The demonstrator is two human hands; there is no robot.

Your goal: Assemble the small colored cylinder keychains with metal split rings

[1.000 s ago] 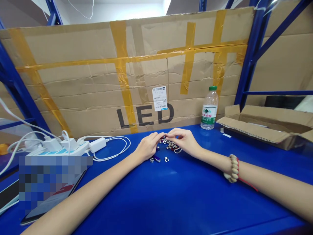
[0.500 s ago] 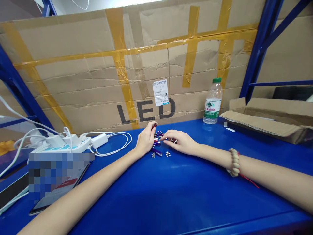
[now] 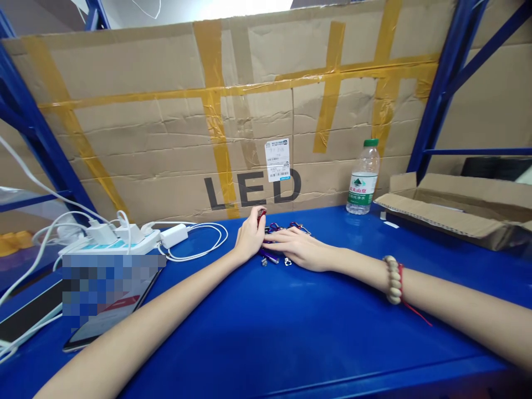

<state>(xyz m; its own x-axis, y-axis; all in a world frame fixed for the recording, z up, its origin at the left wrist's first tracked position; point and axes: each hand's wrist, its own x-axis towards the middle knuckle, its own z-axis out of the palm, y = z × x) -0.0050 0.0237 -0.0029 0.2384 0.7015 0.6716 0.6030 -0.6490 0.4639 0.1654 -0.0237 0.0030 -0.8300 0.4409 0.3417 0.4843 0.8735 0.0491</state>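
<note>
My left hand (image 3: 249, 237) is closed, with a small shiny red piece (image 3: 261, 213) between the thumb and fingers. Just right of it, my right hand (image 3: 300, 247) lies palm down, its fingers stretched out toward the left hand over a small pile. From under the right fingers shows a purple metallic tube (image 3: 269, 255). Nearer to me lie a small silver clip (image 3: 288, 261) and another little metal part (image 3: 264, 262). Behind the fingers are purple looped pieces (image 3: 275, 226). The middle of the pile is hidden under my right hand.
A water bottle (image 3: 363, 180) and an open cardboard box (image 3: 440, 213) stand on the blue table (image 3: 266, 332) at the right. On the left are a power strip (image 3: 145, 244), white cables and a tablet (image 3: 103, 316). A large cardboard panel (image 3: 166, 144) closes off the back.
My right hand has moved left and flattened over the pile, with its fingers straighter. My left hand still grips the red piece. The view has shifted slightly.
</note>
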